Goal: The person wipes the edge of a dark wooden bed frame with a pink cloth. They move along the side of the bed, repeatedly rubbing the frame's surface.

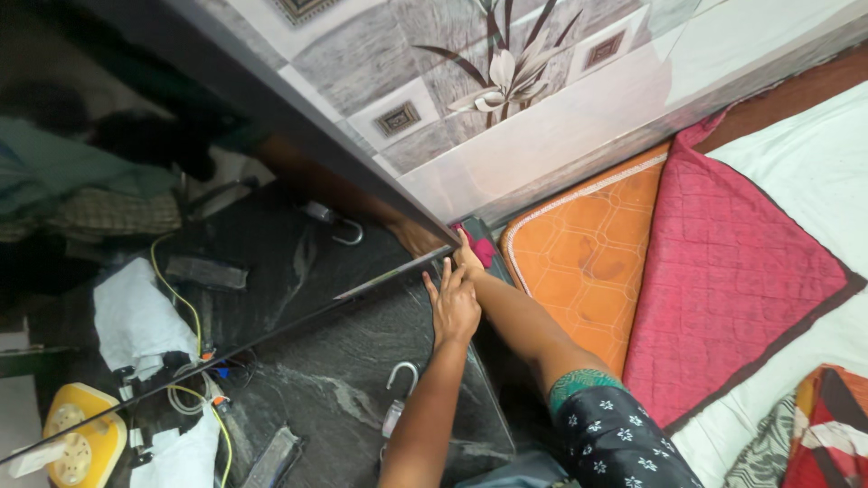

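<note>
Patterned sleeve (624, 434), both hands (455, 303) at mirror corner (443, 244).

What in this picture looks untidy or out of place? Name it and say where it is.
A padlock lies loose with its shackle open on the dark marble shelf, beside tangled yellow cable and crumpled white cloth at the shelf's left end.

Both arms outstretched; left hand (455, 307) flat, right hand (468, 260) beside.

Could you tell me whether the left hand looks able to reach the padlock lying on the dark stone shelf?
Probably yes: the left hand rests at the shelf's mirror edge, and the padlock lies just beside that forearm on the dark stone shelf, with nothing between them.
</note>
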